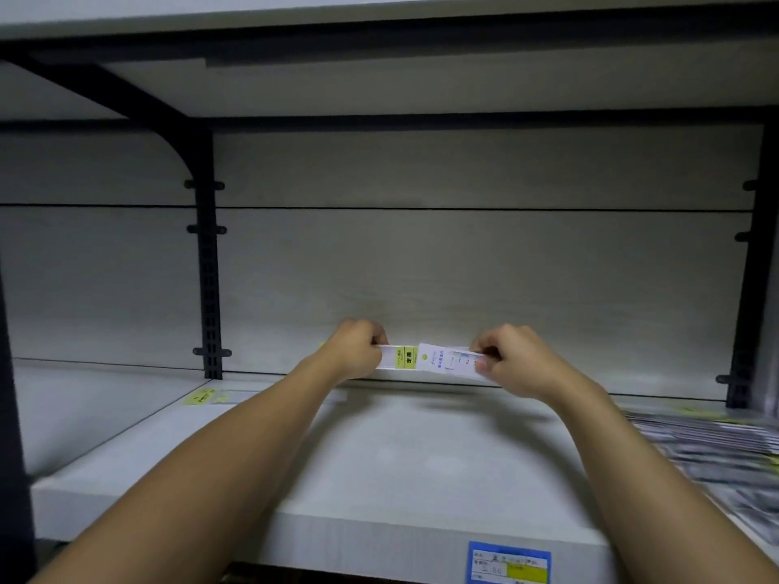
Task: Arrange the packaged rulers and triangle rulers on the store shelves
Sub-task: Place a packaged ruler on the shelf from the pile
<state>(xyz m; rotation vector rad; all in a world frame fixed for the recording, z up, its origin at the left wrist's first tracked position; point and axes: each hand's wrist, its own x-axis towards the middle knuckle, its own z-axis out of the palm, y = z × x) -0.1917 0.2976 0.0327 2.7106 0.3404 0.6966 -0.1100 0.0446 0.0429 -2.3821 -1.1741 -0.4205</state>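
Note:
A small stack of packaged rulers (425,361) with white and yellow-green labels stands on edge at the back of the pale shelf board (379,465), against the rear panel. My left hand (358,351) grips the stack's left end. At the stack's right end my right hand (508,359) pinches it, thumb in front over the printed scale. Both forearms reach straight in over the shelf.
More packaged items (712,448), blurred, lie flat on the shelf at the right. A yellow-labelled pack (202,397) lies flat at the back left. Black uprights (208,280) stand at the left and right. A blue price tag (509,563) sits on the shelf's front edge.

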